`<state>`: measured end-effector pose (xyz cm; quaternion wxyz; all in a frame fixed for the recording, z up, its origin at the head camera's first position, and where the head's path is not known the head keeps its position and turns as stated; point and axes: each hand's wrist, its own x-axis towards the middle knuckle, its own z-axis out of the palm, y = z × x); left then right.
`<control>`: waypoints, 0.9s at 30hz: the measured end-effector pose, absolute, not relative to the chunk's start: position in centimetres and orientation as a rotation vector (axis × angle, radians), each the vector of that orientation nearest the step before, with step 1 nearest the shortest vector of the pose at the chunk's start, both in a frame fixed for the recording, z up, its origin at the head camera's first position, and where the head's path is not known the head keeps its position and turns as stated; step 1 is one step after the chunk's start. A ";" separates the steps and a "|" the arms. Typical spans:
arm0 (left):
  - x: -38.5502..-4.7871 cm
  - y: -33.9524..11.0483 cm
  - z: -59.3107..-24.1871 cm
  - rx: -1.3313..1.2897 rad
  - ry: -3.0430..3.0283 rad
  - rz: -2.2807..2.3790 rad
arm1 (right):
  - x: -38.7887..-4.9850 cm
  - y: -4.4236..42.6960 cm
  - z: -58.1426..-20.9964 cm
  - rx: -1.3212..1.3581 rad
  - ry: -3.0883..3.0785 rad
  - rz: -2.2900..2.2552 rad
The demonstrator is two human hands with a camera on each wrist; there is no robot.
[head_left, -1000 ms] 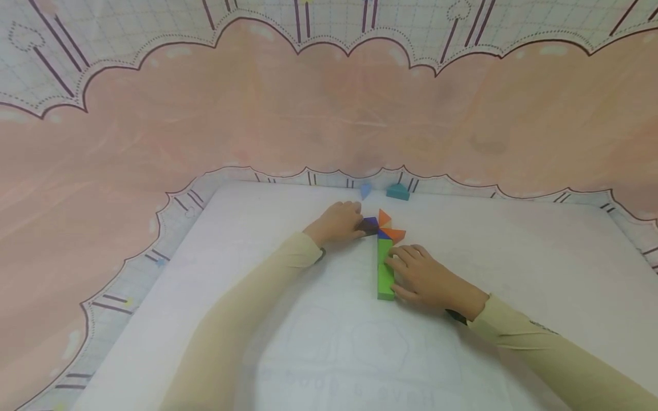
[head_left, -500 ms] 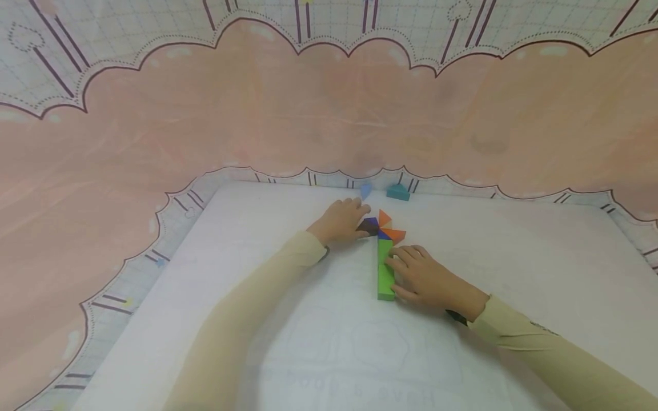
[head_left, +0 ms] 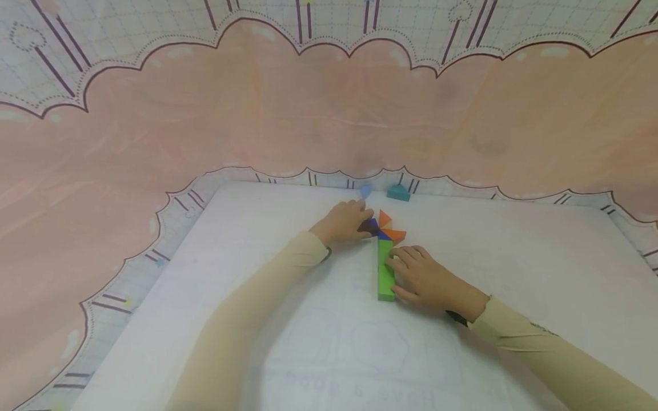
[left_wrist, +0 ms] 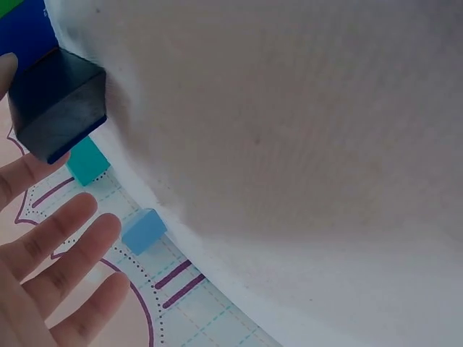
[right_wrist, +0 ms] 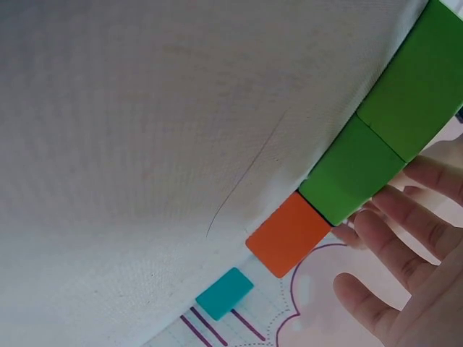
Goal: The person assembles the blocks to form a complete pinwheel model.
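Note:
My left hand [head_left: 343,221] pinches a dark blue block [left_wrist: 61,105] between thumb and index finger, at the left of a pinwheel-like cluster. In the left wrist view its other fingers [left_wrist: 72,267] spread loosely. Two green blocks [head_left: 386,271] lie end to end as a stem below the cluster. My right hand [head_left: 426,277] rests its fingertips along their right side, fingers relaxed. Orange triangular blocks [head_left: 395,236] sit at the right of the cluster, and a small blue triangle [head_left: 383,235] caps the green stem. The left fingers partly hide the dark block in the head view.
Near the back edge of the white table [head_left: 514,257] stand a teal triangular block [head_left: 398,193] and a light blue block [head_left: 365,191]. A patterned peach cloth [head_left: 329,108] rises behind the table.
My left hand has shifted slightly right, its index finger coming down over the dark blue block. The right hand and the green blocks have stayed in place.

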<state>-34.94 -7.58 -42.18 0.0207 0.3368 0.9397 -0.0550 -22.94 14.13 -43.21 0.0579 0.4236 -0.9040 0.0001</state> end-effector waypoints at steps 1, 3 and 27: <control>-34.9 -7.6 -42.2 1.042 2.915 -0.173 | -22.9 14.1 -43.2 1.284 -2.739 -0.001; -34.9 -7.6 -42.2 1.036 2.919 -0.188 | -22.9 14.2 -43.2 1.284 -2.737 0.000; -34.6 -8.0 -42.2 0.995 2.926 -0.257 | -22.9 14.2 -43.3 1.301 -2.698 0.024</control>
